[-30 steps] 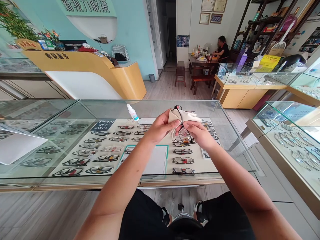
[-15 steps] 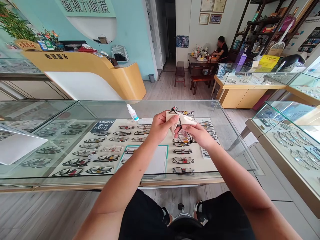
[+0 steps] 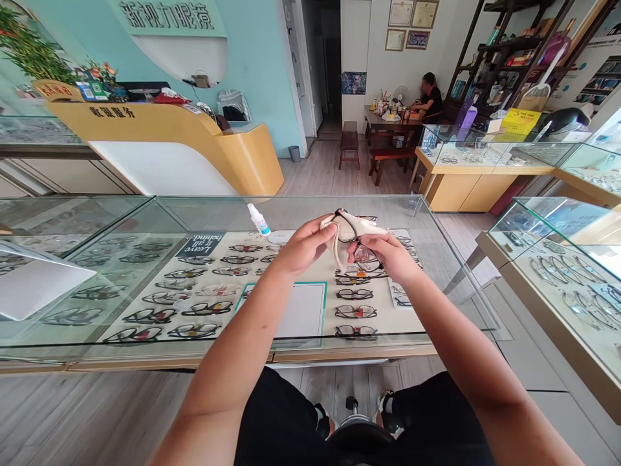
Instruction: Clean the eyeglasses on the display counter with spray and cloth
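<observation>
Above the glass display case (image 3: 301, 353) I hold a pair of dark-framed eyeglasses (image 3: 367, 257) and a cream cloth (image 3: 365, 226). My left hand (image 3: 308, 244) is closed, its thumb and fingers pinching the cloth at the left side of the frame. One lens rim shows against the cloth; the other hangs lower, near my right fingers. My right hand (image 3: 387, 255) is closed on the middle of the eyeglasses, with part of the cloth behind its fingers. A white spray bottle (image 3: 259, 220) with a blue-green label stands on the glass, left of my hands.
Inside the case lie rows of eyeglass frames (image 3: 356, 312) and a green-edged white board (image 3: 303, 310). A white panel (image 3: 39, 285) stands at the left. Another glass case (image 3: 572, 272) is on the right. A seated person (image 3: 429, 97) is at a far table.
My left hand has shifted slightly left and its wrist has turned. The cloth has moved off one lens rim, which now shows more plainly. The bottle stays put.
</observation>
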`<state>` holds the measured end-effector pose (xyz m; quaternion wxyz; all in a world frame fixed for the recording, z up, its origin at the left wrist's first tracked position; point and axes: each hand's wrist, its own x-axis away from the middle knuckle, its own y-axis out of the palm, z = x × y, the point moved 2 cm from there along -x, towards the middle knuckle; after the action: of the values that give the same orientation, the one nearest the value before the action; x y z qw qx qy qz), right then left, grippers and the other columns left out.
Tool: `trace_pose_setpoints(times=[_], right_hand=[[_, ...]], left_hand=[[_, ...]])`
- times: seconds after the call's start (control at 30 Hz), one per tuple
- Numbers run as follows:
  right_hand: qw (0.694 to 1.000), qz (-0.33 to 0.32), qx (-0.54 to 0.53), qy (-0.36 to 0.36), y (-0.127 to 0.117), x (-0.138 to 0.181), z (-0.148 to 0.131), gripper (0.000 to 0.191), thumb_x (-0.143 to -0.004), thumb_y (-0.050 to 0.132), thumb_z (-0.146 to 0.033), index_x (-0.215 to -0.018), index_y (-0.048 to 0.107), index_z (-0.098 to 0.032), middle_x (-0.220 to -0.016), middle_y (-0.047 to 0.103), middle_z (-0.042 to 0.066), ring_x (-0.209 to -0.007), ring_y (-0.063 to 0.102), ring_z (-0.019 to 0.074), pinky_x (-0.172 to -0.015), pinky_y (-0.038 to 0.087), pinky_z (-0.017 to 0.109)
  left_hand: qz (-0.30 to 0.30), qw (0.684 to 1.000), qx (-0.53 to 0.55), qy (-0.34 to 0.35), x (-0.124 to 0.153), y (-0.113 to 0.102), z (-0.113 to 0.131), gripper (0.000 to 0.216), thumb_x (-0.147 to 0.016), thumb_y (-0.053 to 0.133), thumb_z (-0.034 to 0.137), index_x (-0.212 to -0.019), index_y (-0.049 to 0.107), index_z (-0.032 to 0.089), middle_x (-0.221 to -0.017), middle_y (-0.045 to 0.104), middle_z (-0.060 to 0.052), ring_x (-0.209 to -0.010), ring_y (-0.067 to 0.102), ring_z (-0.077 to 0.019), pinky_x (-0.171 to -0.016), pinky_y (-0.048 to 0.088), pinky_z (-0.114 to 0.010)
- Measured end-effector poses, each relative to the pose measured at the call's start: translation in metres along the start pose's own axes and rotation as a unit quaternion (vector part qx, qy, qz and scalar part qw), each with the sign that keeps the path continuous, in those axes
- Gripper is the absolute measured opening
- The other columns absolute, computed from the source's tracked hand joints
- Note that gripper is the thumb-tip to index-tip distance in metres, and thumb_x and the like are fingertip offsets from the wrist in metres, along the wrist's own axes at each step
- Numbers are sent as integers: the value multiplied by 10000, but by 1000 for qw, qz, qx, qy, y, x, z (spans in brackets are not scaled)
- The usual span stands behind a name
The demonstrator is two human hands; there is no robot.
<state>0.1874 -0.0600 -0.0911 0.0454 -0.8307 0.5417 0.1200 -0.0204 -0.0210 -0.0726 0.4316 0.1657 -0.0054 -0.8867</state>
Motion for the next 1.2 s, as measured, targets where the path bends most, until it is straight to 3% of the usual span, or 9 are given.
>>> trace_pose_setpoints(times=[0.1,0.23,0.57,0.8,0.9,1.07,1.2], right_hand=[[1000,-2,-8,10,-2,1,1,398,-1018,705,-561,-875,864,-225,-865,816,62,-826,642,227,-807,475,381],[1000,1,-7,9,-2,0,5,390,-1021,710,-561,-929,878,-222,-896,819,60,-856,645,233,-838,505,381],[1000,-28,-12,-1,6,-2,10,400,-1007,744,-593,-903,855,-223,-886,795,63,-814,587,217,-771,426,370],[999,-33,27,-11,10,-2,9,427,-1004,747,-622,-891,837,-220,-804,744,39,-794,545,213,-780,425,372],[999,-28,35,-15,10,-1,8,387,-1020,729,-568,-909,854,-220,-840,774,46,-820,565,219,-787,426,372],[1000,-6,17,11,3,1,7,389,-1021,704,-547,-917,879,-216,-879,821,62,-858,618,231,-830,451,376],[1000,4,-1,23,-1,1,7,398,-1006,725,-582,-899,873,-229,-862,811,57,-872,637,239,-862,481,381]], left_hand=[[-45,999,-2,-8,2,2,2,422,-955,911,525,-1127,740,179,-857,774,-49,-764,797,-236,-702,598,-333],[-44,999,-11,2,1,5,-1,394,-927,943,446,-1116,706,193,-848,776,-29,-725,797,-215,-691,596,-316],[58,997,-38,16,-1,17,-4,555,-783,1048,563,-943,661,199,-616,706,21,-470,665,-167,-477,561,-283],[141,987,-71,36,2,20,-17,599,-949,811,795,-873,587,245,-517,606,58,-359,576,-147,-358,439,-246],[107,992,-60,13,1,10,-18,606,-980,749,823,-908,627,233,-553,633,30,-413,627,-180,-404,505,-284],[-12,999,-15,-29,-1,-6,-7,586,-918,886,716,-1065,726,172,-762,733,-38,-649,760,-228,-608,610,-330],[-28,999,-27,-24,1,-9,-5,532,-916,942,579,-1190,723,178,-871,765,-44,-730,775,-216,-663,577,-303]])
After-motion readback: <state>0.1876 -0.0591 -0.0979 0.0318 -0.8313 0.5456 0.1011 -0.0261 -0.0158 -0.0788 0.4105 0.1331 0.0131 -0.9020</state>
